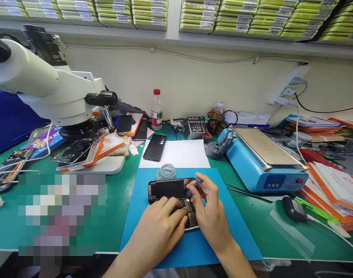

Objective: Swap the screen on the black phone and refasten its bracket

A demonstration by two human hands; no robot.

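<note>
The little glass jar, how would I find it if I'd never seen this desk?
Find the blue mat at the front of the green table. At its far edge, just behind the opened phone under the two hands, stands the little glass jar. It is the only see-through, round thing there; the black phone behind it lies flat on white paper.

Both bare forearms come up from the bottom edge and meet at the middle. The left hand (160, 226) lies palm down, knuckles up, fingers curled forward and pressing downward. The right hand (208, 210) sits just beside it, wrist bent, thumb and forefinger pinched together above the other fingers.
</note>
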